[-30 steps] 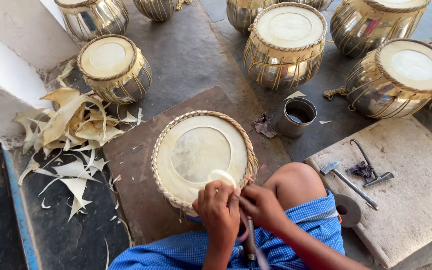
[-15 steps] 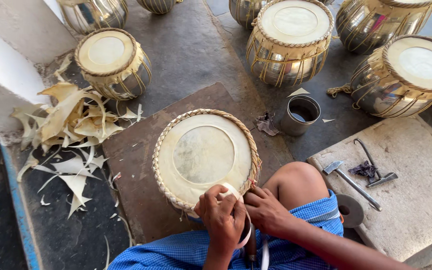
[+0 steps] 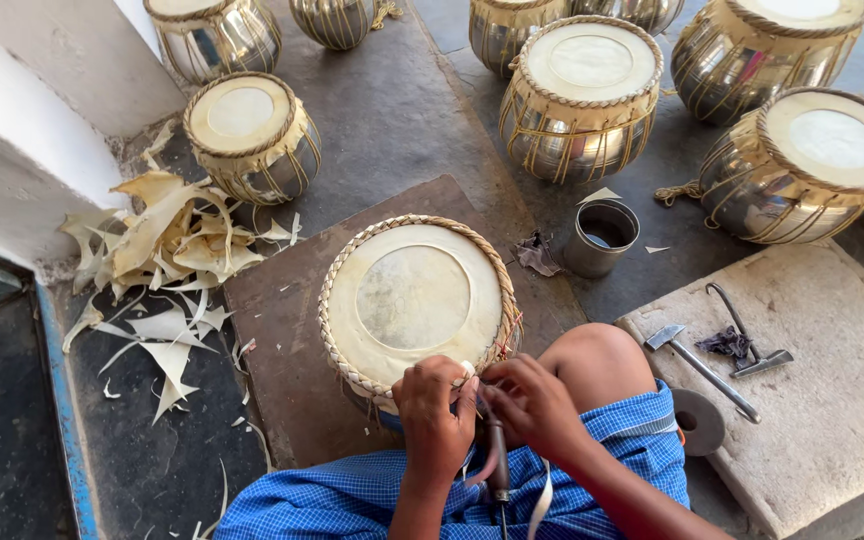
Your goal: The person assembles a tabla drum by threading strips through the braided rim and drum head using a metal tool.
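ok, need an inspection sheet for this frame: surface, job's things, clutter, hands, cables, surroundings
Surface: dark stone floor with a brown board under the work.
Job's things: drum with pale skin head and braided rim, upright on the board; dark-handled tool at its near edge.
Clutter: pale hide scraps left of the board; metal cup; hammer and hook tool on a stone slab.
Hands: left hand and right hand both at the drum's near rim; whether either grip is closed cannot be told.
Cables: nothing seen.
Surroundings: finished metal-bodied drums behind; white wall at left.
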